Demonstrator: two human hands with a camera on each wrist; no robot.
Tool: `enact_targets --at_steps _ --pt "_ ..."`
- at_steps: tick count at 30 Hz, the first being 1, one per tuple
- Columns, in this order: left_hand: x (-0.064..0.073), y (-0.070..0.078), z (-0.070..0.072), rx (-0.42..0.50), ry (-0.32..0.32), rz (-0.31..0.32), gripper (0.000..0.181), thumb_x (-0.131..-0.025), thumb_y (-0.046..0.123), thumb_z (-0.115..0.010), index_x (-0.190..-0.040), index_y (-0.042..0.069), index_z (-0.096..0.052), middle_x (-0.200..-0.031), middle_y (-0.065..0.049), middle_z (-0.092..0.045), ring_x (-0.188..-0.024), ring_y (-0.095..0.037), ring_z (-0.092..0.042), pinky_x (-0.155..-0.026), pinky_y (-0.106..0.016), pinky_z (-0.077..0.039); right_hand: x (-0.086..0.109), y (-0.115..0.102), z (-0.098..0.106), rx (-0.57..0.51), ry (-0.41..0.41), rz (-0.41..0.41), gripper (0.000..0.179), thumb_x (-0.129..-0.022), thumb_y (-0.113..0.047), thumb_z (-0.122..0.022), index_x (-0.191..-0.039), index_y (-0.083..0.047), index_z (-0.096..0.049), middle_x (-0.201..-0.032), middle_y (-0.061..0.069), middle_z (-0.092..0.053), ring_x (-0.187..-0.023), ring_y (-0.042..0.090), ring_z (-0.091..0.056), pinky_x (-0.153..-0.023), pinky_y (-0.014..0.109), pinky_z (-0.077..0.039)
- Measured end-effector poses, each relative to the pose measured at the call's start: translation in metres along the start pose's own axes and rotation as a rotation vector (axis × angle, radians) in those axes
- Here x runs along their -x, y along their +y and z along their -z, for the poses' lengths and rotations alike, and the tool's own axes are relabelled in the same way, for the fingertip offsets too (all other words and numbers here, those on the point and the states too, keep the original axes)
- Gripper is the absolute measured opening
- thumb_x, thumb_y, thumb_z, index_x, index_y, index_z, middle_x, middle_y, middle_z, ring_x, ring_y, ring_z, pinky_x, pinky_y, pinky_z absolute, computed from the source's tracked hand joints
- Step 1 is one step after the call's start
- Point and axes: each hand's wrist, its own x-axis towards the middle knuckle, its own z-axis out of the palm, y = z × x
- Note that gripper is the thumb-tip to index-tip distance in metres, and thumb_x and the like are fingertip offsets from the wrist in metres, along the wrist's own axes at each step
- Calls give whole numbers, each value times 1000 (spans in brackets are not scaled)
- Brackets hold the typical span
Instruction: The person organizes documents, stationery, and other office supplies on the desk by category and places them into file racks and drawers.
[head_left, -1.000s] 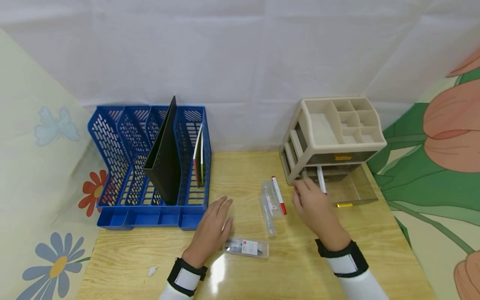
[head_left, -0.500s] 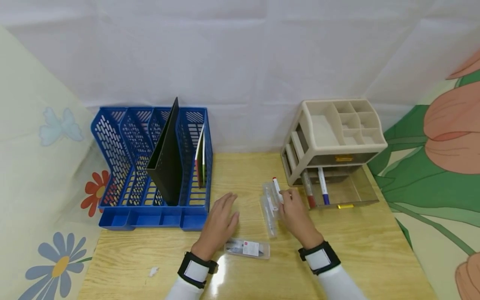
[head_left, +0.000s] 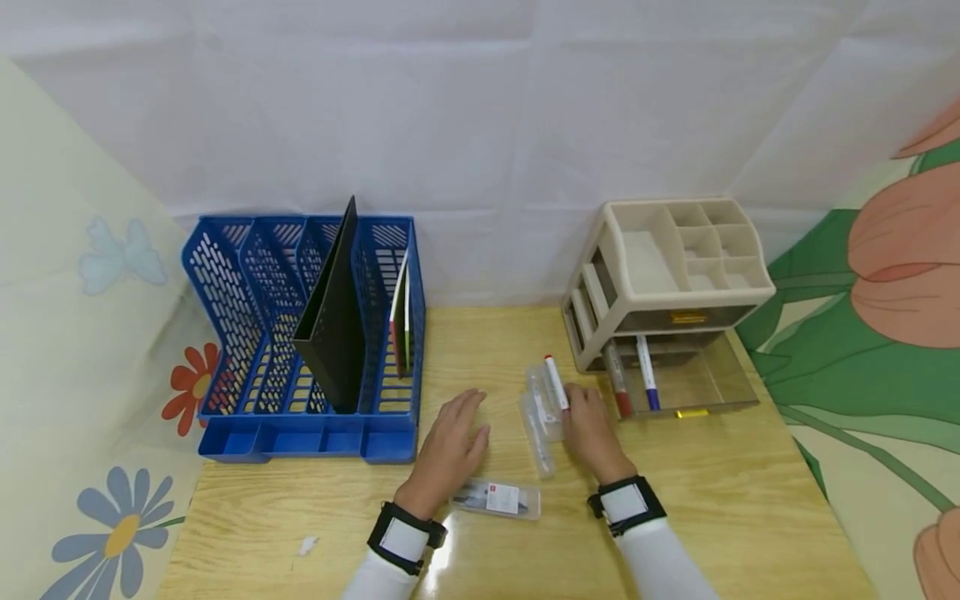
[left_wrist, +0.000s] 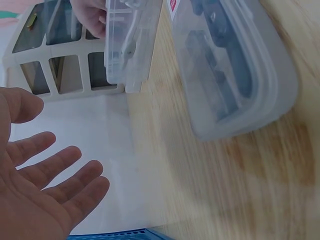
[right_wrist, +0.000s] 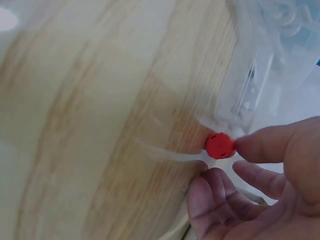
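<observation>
My right hand (head_left: 592, 429) is at the capped end of a white marker (head_left: 556, 382) on the table. In the right wrist view, thumb and fingers pinch the marker around its red cap (right_wrist: 220, 145). Two clear plastic cases (head_left: 537, 433) lie just left of that marker, close to the fingers. Over the table my left hand (head_left: 447, 454) has its fingers spread and holds nothing. Near its wrist lies a clear lidded box (head_left: 498, 498) with a white label and dark contents; the left wrist view shows the box (left_wrist: 235, 70) close up.
A beige drawer organizer (head_left: 690, 287) stands at the back right, one drawer (head_left: 708, 379) pulled out with a red-capped marker (head_left: 618, 379) and a blue-capped marker (head_left: 647, 372) in it. On the left, a blue file rack (head_left: 307, 446) holds a black folder (head_left: 333, 325) and thin booklets (head_left: 400, 321).
My right hand has left the open drawer, releasing a blue-capped marker there, and moved left to the red-capped marker on the table. My left hand has drifted slightly right.
</observation>
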Motion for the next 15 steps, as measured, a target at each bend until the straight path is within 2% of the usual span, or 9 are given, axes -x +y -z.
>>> enact_targets --at_steps 4,9,15 --pt "-1 1 -3 7 3 3 46 -91 16 -62 -134 2 -52 -136 -20 -55 -125 -31 -50 -101 -48 -47 0 1 -1 19 39 31 37 -76 8 -64 -113 12 -59 -91 30 -58 -83 46 -55 -73 57 -49" --pt "-2 2 -5 36 -29 24 46 -94 19 -58 -136 2 -50 -137 -20 -54 -127 -31 -48 -104 -48 -46 4 -3 -2 52 94 63 34 -73 13 -63 -107 15 -62 -84 31 -59 -77 46 -55 -68 57 -50" --pt "-6 1 -6 62 -17 60 49 -93 19 -59 -138 2 -48 -137 -18 -54 -127 -29 -48 -104 -47 -45 16 -16 3 11 117 55 33 -79 15 -57 -112 14 -60 -89 33 -58 -79 47 -55 -67 58 -51"
